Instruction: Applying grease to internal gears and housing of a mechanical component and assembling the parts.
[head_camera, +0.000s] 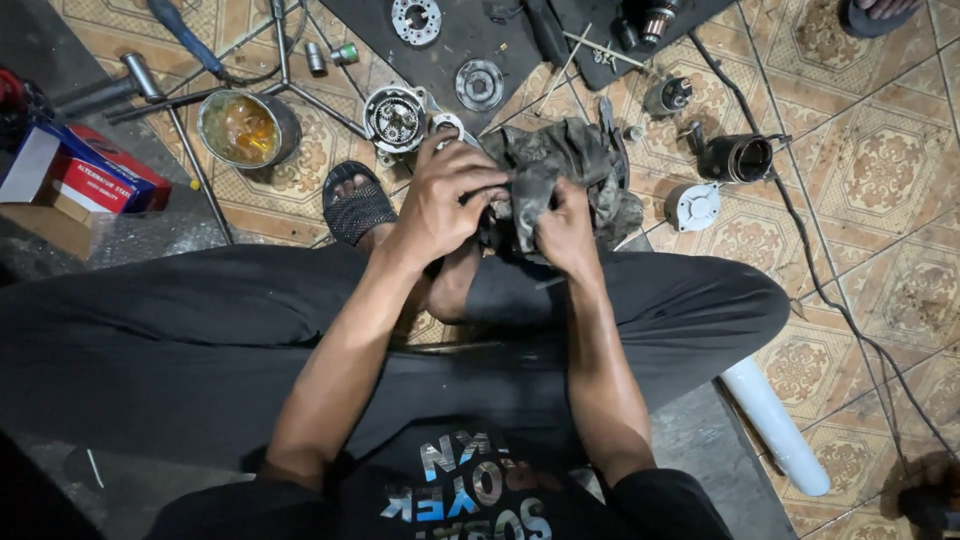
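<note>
I sit cross-legged on a patterned tile floor. Both hands meet in front of my knees around a dirty grey rag. My left hand grips the rag's left side with fingers curled over it. My right hand clutches the rag from the right. A dark part seems wrapped inside the rag between my hands, mostly hidden. The rag's loose end spreads out beyond my fingers over the floor.
Motor parts lie ahead: a round housing, a disc, a dark cylinder, a white cap. A bowl of amber liquid and a red-and-blue box sit left. A white tube lies right, cables beyond.
</note>
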